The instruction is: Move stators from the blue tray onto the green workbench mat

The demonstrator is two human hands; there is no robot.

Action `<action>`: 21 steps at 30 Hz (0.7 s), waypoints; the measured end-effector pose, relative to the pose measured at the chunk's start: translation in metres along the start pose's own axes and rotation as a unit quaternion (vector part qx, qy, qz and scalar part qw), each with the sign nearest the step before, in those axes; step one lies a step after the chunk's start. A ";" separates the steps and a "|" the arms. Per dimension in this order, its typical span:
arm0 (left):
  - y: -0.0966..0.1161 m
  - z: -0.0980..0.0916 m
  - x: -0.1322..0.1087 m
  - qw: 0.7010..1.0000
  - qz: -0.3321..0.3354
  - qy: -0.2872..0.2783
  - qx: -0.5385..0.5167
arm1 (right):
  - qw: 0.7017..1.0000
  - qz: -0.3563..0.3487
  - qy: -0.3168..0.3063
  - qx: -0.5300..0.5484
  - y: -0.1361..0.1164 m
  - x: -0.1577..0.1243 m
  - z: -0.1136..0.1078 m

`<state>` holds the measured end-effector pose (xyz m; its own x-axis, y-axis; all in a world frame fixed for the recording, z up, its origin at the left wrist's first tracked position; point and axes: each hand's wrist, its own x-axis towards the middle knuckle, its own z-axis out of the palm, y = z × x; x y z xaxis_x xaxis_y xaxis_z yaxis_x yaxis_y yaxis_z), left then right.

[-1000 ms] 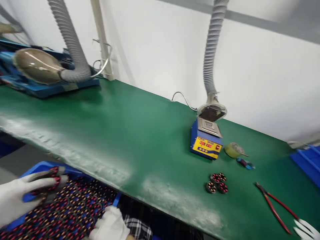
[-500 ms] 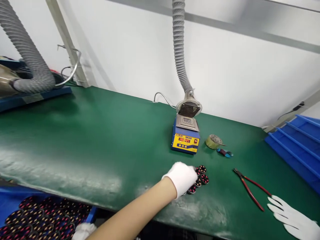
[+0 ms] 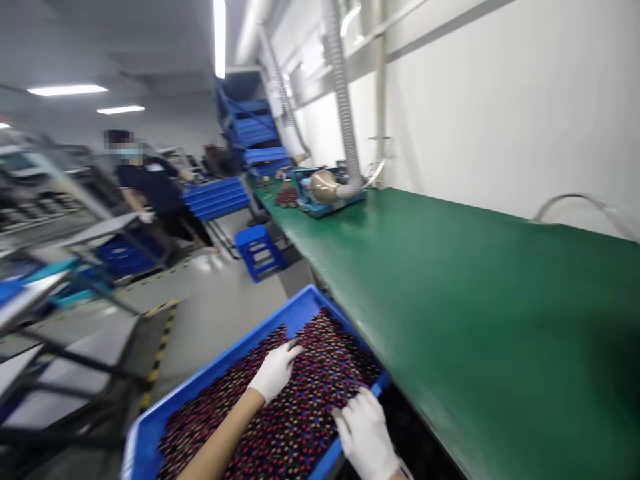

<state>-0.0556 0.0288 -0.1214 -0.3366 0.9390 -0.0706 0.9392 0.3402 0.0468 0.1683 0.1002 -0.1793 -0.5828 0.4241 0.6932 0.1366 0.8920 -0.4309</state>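
Observation:
A blue tray full of small round wound coils in red and dark colours sits low in front of me, beside the green bench. My left hand, in a white glove, reaches into the tray with fingers stretched over the coils. Also gloved, my right hand sits at the tray's near right corner, fingers curled over the rim by the bench edge. The picture is smeared by motion.
The green bench runs along the white wall on the right. A grey extraction hose with a hood hangs at its far end. A blue stool, stacked blue trays, metal racks and another person stand in the aisle to the left.
The view has swung left, away from the solder pot and pliers. My left hand has come back from the coils on the bench into the blue tray.

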 end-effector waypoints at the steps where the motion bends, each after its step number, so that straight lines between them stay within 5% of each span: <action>1: -0.024 0.006 -0.006 0.999 -0.036 -0.019 0.016 | 1.000 -0.001 -0.005 0.022 0.002 -0.003 0.004; 4: -0.070 0.016 -0.007 0.993 -0.076 -0.075 0.046 | 0.998 -0.012 -0.020 0.053 0.013 -0.014 0.011; 7: -0.089 0.016 0.008 0.990 -0.042 -0.117 0.062 | 0.998 -0.012 -0.043 0.048 0.022 -0.022 0.015; 14: -0.094 0.011 0.047 0.976 0.021 -0.204 0.078 | 0.997 0.014 -0.061 0.038 0.020 -0.025 0.018; 21: -0.090 0.001 0.055 0.973 0.008 -0.218 0.073 | 0.999 0.018 -0.021 0.044 0.010 -0.011 0.015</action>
<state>-0.1580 0.0495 -0.1309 -0.2917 0.8223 -0.4885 0.9542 0.2859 -0.0885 0.1638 0.1021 -0.2000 -0.6125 0.4468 0.6520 0.0876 0.8582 -0.5058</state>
